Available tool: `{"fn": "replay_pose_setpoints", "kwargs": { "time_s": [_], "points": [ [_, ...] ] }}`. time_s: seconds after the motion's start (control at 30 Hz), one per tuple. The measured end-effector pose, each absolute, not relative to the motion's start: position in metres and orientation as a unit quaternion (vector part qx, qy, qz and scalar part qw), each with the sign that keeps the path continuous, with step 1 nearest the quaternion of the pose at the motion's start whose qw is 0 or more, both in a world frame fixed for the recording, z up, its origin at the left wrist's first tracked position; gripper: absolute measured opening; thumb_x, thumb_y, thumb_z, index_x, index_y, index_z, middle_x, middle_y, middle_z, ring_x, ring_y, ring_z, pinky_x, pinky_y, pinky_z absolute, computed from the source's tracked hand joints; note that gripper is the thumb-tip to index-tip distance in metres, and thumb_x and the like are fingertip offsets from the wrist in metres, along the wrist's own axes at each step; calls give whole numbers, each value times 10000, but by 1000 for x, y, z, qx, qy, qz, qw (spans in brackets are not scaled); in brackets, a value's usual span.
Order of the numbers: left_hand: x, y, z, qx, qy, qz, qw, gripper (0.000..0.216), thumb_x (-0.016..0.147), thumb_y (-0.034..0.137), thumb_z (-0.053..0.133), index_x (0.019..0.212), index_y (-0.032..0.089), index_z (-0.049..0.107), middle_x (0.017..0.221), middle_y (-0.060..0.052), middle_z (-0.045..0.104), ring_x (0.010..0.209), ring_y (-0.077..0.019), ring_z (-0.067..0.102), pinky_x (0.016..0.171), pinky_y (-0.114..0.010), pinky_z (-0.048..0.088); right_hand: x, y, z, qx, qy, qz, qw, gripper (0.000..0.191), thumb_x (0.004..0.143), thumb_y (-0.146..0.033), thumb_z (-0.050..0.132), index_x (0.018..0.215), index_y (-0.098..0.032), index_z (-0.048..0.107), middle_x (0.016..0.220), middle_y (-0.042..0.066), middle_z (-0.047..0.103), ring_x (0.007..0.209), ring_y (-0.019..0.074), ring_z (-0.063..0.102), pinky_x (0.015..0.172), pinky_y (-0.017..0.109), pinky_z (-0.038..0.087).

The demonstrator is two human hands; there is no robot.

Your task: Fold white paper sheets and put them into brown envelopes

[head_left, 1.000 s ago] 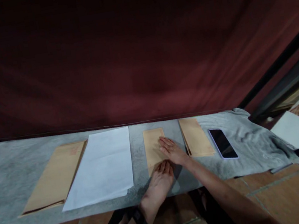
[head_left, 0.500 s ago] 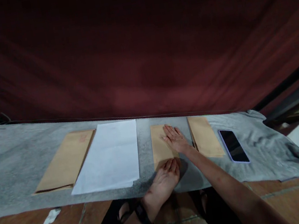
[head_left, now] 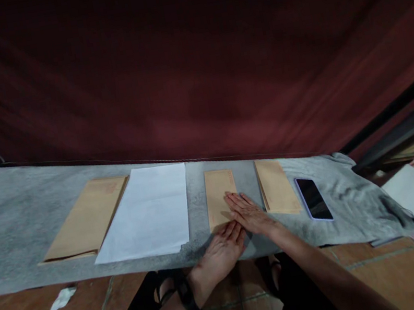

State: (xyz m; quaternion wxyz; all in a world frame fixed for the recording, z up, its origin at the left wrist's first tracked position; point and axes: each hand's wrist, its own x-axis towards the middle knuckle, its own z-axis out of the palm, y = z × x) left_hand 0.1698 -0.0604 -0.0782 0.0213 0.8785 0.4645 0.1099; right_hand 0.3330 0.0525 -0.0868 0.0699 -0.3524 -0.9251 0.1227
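Note:
A narrow brown paper envelope (head_left: 216, 190) lies on the grey cloth, between the white paper and another pile of envelopes. My left hand (head_left: 226, 247) rests flat on its near end, fingers stretched out. Just beyond it, my right hand (head_left: 249, 213) presses flat on the envelope's right side, and its fingers lie close to the left fingertips. Both palms face down, hiding the envelope's near right part. Neither hand grips anything.
A stack of white paper sheets (head_left: 151, 212) and a pile of brown envelopes (head_left: 86, 217) lie to the left. More brown envelopes (head_left: 278, 185) and a phone (head_left: 313, 198) lie to the right. Behind the grey cloth (head_left: 8, 225) hangs a dark red curtain (head_left: 189, 94).
My right hand has slid down the envelope toward me, close to my left hand. Red print at the envelope's far right corner now shows. The whole view has shifted slightly.

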Motion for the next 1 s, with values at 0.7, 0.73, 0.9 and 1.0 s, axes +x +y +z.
{"fn": "replay_pose_setpoints", "kwargs": {
  "time_s": [0.7,0.73,0.9,1.0],
  "points": [
    [140,-57,-82,799,569,191,38,736,1012,582,386,1552,87,316,1572,-206,426,1481,-300,376,1184,-492,359,324,-19,-93,-319,-940,51,109,580,1061,-289,362,1602,-122,237,1616,146,362,1528,241,271,1251,508,277],
    [143,-61,-85,803,566,187,29,779,1005,611,374,1573,88,268,1596,-201,389,1503,-295,336,1202,-494,333,322,-21,-97,-316,-941,37,111,574,1057,-281,369,1599,-128,251,1612,142,371,1527,247,273,1251,518,273],
    [152,-74,-92,800,576,171,0,866,990,664,344,1597,71,171,1628,-194,325,1531,-286,264,1236,-494,265,324,-20,-104,-356,-926,-4,126,550,1069,-251,304,1600,-121,238,1639,123,322,1533,228,257,1252,503,254],
    [150,-72,-91,805,573,154,-3,869,978,676,370,1589,79,210,1628,-193,325,1531,-299,260,1239,-523,249,327,-14,-102,-360,-925,-4,123,545,1071,-254,295,1600,-128,250,1640,123,312,1537,232,248,1245,506,253]
  ]
}}
